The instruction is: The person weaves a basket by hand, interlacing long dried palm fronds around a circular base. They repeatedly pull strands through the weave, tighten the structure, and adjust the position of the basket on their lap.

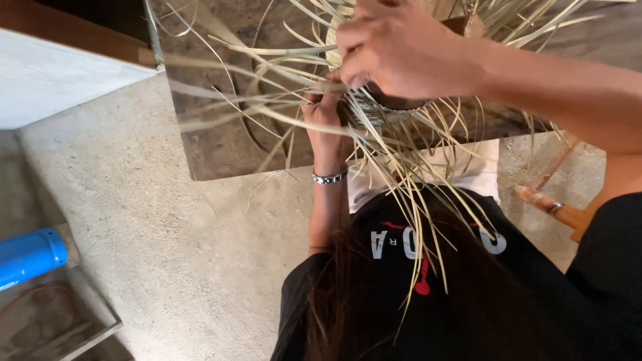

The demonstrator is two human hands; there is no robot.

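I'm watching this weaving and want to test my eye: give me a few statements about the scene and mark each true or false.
1. Both hands work among pale straw strands. True.
2. The left hand wears a bracelet at the wrist. True.
3. The right hand holds scissors. False: it grips only the strands and the woven piece.
4. A red pipe lies on the floor. False: the pipe is blue.
5. The floor is bare concrete. True.

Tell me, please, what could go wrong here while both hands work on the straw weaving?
The long loose straw strands hang over the person's black shirt and could snag or snap. The right hand hides the woven edge, so a strand may be crossed wrongly. The left hand, wearing a bracelet, could catch strands on it.
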